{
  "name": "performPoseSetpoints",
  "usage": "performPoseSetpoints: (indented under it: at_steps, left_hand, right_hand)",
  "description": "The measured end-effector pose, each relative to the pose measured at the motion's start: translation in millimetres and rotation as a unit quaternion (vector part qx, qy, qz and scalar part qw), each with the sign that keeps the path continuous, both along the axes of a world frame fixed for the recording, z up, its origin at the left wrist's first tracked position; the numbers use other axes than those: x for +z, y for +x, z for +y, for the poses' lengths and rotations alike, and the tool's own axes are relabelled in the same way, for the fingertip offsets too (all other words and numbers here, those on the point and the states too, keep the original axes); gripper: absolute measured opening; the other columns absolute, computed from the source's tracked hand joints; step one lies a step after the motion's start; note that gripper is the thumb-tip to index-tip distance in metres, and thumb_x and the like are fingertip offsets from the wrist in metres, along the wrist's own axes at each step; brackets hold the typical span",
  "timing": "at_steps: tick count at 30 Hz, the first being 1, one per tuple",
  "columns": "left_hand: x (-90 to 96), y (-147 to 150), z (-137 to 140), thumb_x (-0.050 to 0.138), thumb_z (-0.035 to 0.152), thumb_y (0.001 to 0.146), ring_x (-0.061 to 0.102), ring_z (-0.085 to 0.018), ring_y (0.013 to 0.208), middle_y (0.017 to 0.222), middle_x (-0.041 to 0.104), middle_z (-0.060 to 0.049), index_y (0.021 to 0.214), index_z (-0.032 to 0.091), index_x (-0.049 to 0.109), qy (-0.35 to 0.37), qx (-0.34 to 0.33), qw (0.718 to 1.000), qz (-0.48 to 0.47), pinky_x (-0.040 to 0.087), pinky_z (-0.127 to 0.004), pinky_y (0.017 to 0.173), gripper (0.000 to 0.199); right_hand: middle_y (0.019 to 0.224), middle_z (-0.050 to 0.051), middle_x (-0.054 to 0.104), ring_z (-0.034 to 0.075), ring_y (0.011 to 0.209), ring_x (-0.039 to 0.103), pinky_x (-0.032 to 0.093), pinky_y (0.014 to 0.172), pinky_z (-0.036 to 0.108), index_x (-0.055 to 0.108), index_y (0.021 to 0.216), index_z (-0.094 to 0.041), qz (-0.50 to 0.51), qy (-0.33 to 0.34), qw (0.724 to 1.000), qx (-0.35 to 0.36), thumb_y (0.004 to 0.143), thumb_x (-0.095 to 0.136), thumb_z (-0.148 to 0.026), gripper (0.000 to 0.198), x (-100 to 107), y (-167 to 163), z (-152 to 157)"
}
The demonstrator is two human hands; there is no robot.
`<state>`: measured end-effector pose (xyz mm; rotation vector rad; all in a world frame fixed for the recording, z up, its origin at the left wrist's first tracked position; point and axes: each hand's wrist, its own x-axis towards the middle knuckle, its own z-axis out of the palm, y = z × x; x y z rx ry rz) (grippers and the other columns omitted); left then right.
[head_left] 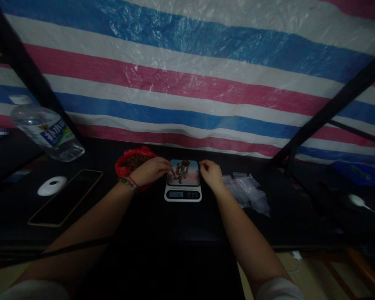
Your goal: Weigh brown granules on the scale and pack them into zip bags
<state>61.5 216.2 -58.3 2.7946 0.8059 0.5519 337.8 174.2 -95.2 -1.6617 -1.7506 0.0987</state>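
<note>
A white kitchen scale (168, 194) with a lit display stands in the middle of the black table. On its shiny plate lie several small brown pieces (178, 177), like nuts or seeds, beside a small metal-looking cup (184, 166) with brown pieces at its mouth. My left hand (152, 171), a bead bracelet at its wrist, reaches over a red plastic bag (121, 163) full of brown pieces. Its fingertips pinch together at the plate's left edge; what is in them is too small to tell. My right hand (211, 174) is closed by the plate's right edge, fingers curled, their contents hidden.
Clear zip bags (248, 189) lie right of my right hand. At the left are a phone (65, 199), a white oval object (52, 186) and a large clear bottle (45, 129). Black frame bars (325, 106) slant up at both sides before a striped plastic sheet (187, 75).
</note>
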Motion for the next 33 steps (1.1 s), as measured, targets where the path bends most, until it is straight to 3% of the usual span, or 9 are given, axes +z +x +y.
performPoseSetpoints:
  at_steps: [3, 12, 25, 30, 33]
  left_hand:
    - [-3.0, 13.2, -3.5, 0.048, 0.024, 0.09, 0.06, -0.017, 0.099, 0.105, 0.068, -0.005, 0.099, 0.023, 0.071, -0.005, -0.014, 1.0, 0.01, 0.045, -0.03, 0.092, 0.025]
    - [-5.6, 16.4, 2.3, 0.051, 0.023, 0.09, 0.061, -0.015, 0.091, 0.095, 0.07, -0.003, 0.093, 0.02, 0.071, -0.018, -0.037, 0.999, 0.013, 0.044, -0.026, 0.088, 0.02]
    - [-8.5, 20.4, 4.7, 0.05, 0.024, 0.09, 0.059, -0.016, 0.087, 0.088, 0.066, -0.004, 0.086, 0.019, 0.07, -0.025, -0.01, 1.0, 0.004, 0.045, -0.026, 0.083, 0.021]
    - [-1.8, 8.5, 3.8, 0.044, 0.025, 0.092, 0.058, -0.018, 0.091, 0.093, 0.065, -0.006, 0.089, 0.018, 0.069, 0.014, 0.025, 0.998, -0.062, 0.046, -0.031, 0.087, 0.027]
    - [2.7, -1.3, 2.5, 0.043, 0.028, 0.092, 0.057, -0.019, 0.093, 0.094, 0.064, -0.007, 0.093, 0.017, 0.069, 0.067, 0.09, 0.983, -0.146, 0.046, -0.035, 0.089, 0.028]
  right_hand:
    - [0.09, 0.005, 0.071, 0.019, 0.083, 0.064, 0.047, 0.077, 0.029, 0.069, 0.09, -0.021, -0.004, 0.003, 1.0, -0.002, 0.084, 0.049, -0.023, 0.021, -0.1, 0.5, 0.2]
    - [0.093, 0.005, 0.071, 0.018, 0.088, 0.064, 0.047, 0.081, 0.028, 0.069, 0.091, -0.021, 0.002, 0.001, 1.0, 0.005, 0.084, 0.049, -0.021, 0.021, 2.3, -1.1, -0.9]
    - [0.091, 0.005, 0.071, 0.019, 0.086, 0.064, 0.047, 0.079, 0.029, 0.069, 0.091, -0.02, -0.011, 0.002, 1.0, 0.001, 0.084, 0.049, -0.022, 0.021, 1.6, -1.0, -0.7]
    - [0.09, 0.005, 0.07, 0.019, 0.085, 0.064, 0.047, 0.08, 0.029, 0.069, 0.089, -0.02, -0.007, 0.011, 1.0, 0.002, 0.084, 0.049, -0.021, 0.021, 1.6, -1.2, -0.7]
    - [0.089, 0.005, 0.07, 0.018, 0.084, 0.064, 0.047, 0.08, 0.029, 0.069, 0.089, -0.021, -0.003, 0.005, 1.0, 0.003, 0.084, 0.049, -0.021, 0.021, 1.8, -1.4, -0.8]
